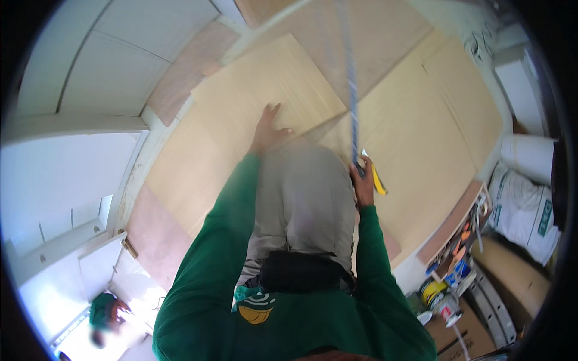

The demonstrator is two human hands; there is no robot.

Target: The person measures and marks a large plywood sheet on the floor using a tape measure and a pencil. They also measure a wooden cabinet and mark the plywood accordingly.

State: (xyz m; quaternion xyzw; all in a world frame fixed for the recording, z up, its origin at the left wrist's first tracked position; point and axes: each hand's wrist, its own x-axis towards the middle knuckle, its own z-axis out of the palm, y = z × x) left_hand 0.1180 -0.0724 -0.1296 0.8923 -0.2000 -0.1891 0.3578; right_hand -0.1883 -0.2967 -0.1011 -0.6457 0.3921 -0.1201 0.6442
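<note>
I kneel on light wood-coloured sheets, my grey trousers in the middle of the view. My left hand (268, 130) rests with spread fingers at the near edge of a pale wooden board (283, 78), holding nothing. My right hand (363, 183) grips a tape measure (359, 169), whose case is mostly hidden by the fingers. Its long blade (352, 78) runs out to the far edge, blurred. Right beside the right hand is a yellow utility knife (378, 180), blade pointing away from me; whether the hand touches it I cannot tell.
White cabinet-like panels (72, 174) line the left side. Another person (105, 313) is at the lower left. On the right stand a toolbox (454, 234) full of tools, a white sack (524, 207), a cardboard roll (512, 271) and a metal ladder-like piece (490, 301).
</note>
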